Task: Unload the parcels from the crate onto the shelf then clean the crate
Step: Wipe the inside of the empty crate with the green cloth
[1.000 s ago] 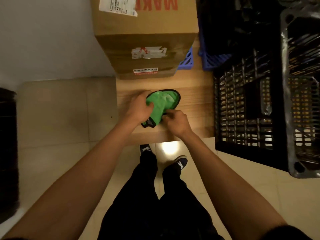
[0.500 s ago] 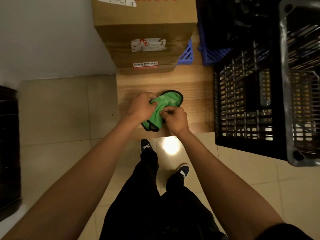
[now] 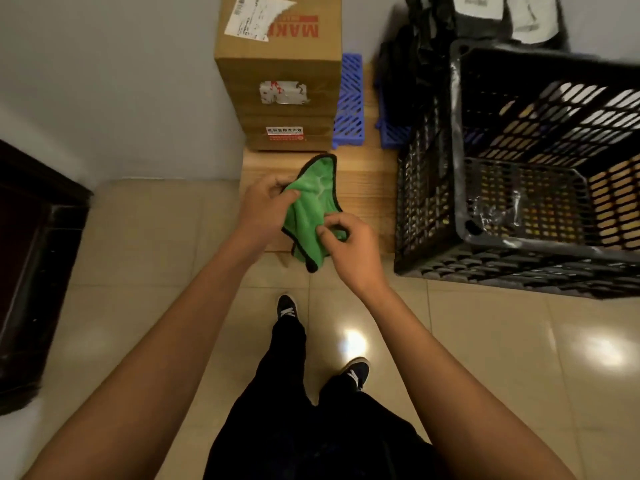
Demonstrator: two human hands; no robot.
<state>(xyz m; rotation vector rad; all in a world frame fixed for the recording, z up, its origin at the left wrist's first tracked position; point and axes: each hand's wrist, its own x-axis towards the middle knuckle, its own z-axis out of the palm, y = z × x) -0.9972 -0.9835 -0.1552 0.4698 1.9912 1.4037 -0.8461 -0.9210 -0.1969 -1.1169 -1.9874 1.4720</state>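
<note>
So both hands are working the green cloth (image 3: 311, 209) at frame centre: the left hand (image 3: 265, 206) is gripping its upper fold, and the right hand (image 3: 349, 240) is pinching the lower edge, probably bunching it into a wiping pad. The black crate (image 3: 519, 174) is sitting at the right, looking emptied except some clear plastic scrap. The cardboard boxes (image 3: 280, 74) are stacked on the wooden shelf (image 3: 367, 188) up top, so I'd say cleaning is next.

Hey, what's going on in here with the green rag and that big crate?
A person stands at a low wooden shelf, holding a green cloth in both hands: the left hand grips its upper part, the right hand pinches the lower part. The black crate beside them looks nearly empty, with cardboard boxes on the shelf.
</note>
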